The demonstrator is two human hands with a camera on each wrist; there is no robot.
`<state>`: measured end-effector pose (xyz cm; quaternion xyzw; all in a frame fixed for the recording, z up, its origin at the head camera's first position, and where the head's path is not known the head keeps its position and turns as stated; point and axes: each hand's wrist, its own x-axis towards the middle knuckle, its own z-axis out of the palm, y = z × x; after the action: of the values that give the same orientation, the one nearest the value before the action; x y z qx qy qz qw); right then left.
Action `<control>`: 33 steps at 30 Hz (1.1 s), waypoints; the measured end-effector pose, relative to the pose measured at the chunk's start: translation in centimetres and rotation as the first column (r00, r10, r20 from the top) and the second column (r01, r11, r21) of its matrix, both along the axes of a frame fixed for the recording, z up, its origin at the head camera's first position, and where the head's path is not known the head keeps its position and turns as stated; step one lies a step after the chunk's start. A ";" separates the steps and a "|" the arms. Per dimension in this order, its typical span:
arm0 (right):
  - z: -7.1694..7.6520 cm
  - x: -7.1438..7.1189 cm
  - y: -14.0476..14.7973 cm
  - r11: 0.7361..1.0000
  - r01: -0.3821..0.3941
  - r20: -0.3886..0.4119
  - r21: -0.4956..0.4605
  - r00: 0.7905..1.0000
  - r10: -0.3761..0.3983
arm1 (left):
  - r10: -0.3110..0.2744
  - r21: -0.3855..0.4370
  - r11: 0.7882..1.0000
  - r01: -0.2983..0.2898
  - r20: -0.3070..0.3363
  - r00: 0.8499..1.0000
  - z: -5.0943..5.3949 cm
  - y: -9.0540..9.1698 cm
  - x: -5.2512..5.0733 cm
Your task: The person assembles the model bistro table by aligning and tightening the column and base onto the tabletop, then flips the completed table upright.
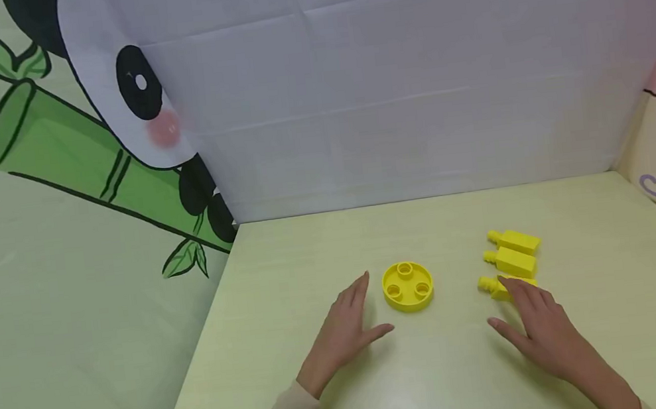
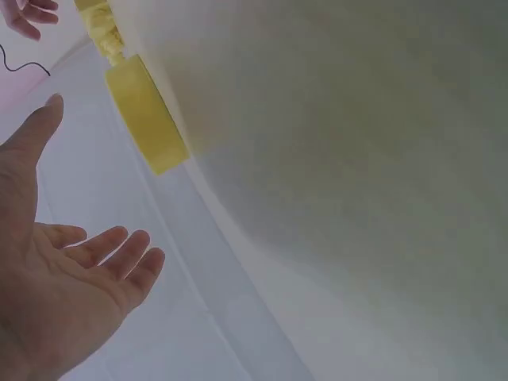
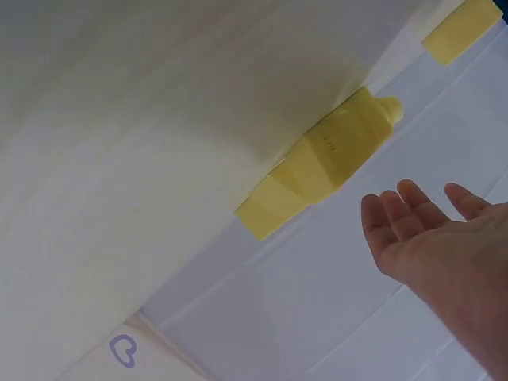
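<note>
Disc (image 1: 408, 295) between hands (image 1: 344, 331) (image 1: 549, 338), nearer left; blocks (image 1: 515, 262) near right

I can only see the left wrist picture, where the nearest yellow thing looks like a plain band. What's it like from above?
Observer: It's a round yellow dish with three small rings inside.
Visitor: How many yellow pieces lie past it?
Observer: Three bottle-shaped pieces, side by side, necks toward the dish.
Visitor: And what's the other of the hands doing?
Observer: The right hand overlaps the lowest piece in the head view; I can't tell whether they touch.
</note>
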<state>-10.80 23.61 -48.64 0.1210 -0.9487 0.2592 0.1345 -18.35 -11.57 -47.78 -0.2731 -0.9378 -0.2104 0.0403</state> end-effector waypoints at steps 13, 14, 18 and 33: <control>-0.5 -2.7 4.4 1.000 0.022 0.058 -0.015 0.998 -0.021 | -0.048 0.170 0.985 -0.029 0.432 0.901 -1.7 1.9 -6.8; -0.6 -2.8 4.7 1.000 0.025 0.075 -0.014 0.997 -0.024 | -0.050 0.164 0.986 -0.024 0.436 0.899 -1.7 2.0 -7.0; -0.5 -3.2 5.3 0.999 0.046 0.129 -0.006 0.991 -0.045 | -0.063 0.124 0.992 0.012 0.416 0.907 -2.0 2.5 -7.9; -0.1 -4.6 6.1 0.996 0.076 0.273 0.046 0.958 -0.086 | -0.064 0.041 0.998 0.052 0.397 0.915 -2.3 2.6 -8.8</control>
<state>-15.38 29.70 -48.71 0.0475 -0.9668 0.2510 0.0100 -27.13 -8.95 -50.04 -0.2517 -0.9146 -0.2767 -0.1535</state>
